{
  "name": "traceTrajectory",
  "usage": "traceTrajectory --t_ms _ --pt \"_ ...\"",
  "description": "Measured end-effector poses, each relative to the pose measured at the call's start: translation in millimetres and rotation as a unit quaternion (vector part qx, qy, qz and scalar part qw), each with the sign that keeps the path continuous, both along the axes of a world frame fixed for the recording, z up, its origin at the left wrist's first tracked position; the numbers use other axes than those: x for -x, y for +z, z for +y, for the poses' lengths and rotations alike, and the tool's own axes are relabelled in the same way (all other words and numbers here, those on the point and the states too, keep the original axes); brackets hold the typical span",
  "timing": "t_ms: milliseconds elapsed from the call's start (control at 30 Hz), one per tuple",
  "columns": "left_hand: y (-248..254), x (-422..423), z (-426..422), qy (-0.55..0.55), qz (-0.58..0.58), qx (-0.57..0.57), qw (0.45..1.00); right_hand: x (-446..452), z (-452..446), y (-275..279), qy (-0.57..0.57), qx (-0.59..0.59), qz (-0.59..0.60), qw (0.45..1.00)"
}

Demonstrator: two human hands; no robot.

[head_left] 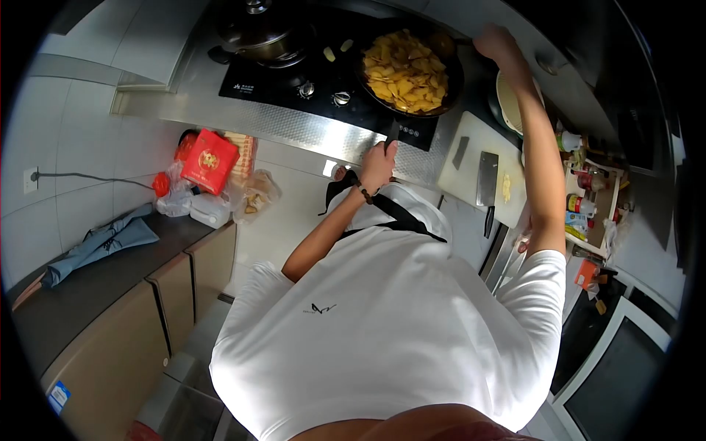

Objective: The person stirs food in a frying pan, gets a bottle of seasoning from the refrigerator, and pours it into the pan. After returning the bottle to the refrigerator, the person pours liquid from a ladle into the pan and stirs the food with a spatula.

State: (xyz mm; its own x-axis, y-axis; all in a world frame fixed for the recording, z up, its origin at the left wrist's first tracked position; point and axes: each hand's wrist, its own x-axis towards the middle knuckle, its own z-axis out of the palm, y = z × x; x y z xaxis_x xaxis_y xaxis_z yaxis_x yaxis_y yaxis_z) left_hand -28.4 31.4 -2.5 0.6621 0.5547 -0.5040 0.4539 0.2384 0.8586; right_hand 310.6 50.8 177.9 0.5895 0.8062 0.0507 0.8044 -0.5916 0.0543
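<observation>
A black frying pan (365,92) full of yellow potato slices (405,71) sits on the right side of the black stove. My left hand (378,166) is closed around the pan's dark handle (393,132) at the stove's front edge. Beyond the pan's right rim, my right hand (497,44), slightly blurred, grips the dark handle of a cooking spoon. The rounded brownish head of the cooking spoon (442,45) rests at the far right of the pan, next to the slices; its exact shape is hard to make out.
A lidded pot (266,40) stands on the left burner. A white cutting board (460,173), right of the stove, bears a cleaver (487,178) and chopped bits (506,187). A pale bowl (509,103) lies under my right forearm. Red packaging (210,162) is on the left counter.
</observation>
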Motion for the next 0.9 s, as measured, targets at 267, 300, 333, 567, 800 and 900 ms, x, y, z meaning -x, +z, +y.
traceTrajectory --t_ms 267,300,333,567,800,900 --pt "13.4 2.3 7.2 -0.014 0.009 -0.016 1.000 -14.9 27.7 -15.3 -0.072 0.005 0.229 0.971" --pt "12.9 3.1 8.5 -0.014 0.009 -0.016 1.000 6.8 25.8 -1.9 -0.040 0.011 0.220 0.975" --pt "11.0 3.0 10.3 -0.018 0.011 -0.021 1.000 21.1 21.3 6.0 -0.008 0.017 0.211 0.977" --pt "-15.5 0.4 10.0 -0.032 0.025 -0.124 0.991 81.4 -43.6 -5.7 0.239 0.066 0.030 0.968" --pt "-4.2 1.0 8.2 -0.033 0.053 -0.123 0.990 85.6 -107.4 41.8 0.209 0.124 0.060 0.968" --pt "-5.2 1.3 8.7 -0.032 0.044 -0.119 0.991 84.8 -126.5 65.1 0.209 0.082 0.063 0.972"
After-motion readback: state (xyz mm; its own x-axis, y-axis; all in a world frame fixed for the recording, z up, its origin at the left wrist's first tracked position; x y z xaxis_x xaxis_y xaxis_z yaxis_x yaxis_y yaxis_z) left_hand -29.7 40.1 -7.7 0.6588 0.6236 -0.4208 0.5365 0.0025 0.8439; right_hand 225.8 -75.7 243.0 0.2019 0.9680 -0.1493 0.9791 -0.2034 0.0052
